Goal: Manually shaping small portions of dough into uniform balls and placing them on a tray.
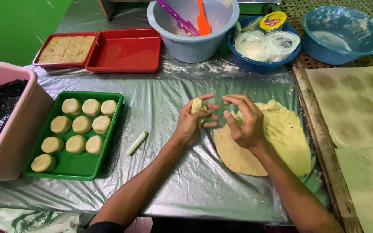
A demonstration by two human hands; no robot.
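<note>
The dough piece (198,105) sits in the left hand (191,122), near the middle of the table (160,99), and the fingers are curled closed around it. At the far left stands a pink tub (16,129) with something black inside. Beside it a green tray (76,166) holds ten round dough pieces in rows. Behind it two red trays lie side by side; the left one (64,64) is full of pale squares, the right one (126,51) is bare. A small white stick (136,143) lies between the green tray and the left hand. The right hand (244,122) hovers just beside the left, fingers bent and half open, holding nothing, above the flat dough sheet (281,146). Behind are a grey bowl (193,43) and two blue bowls (260,64).
</note>
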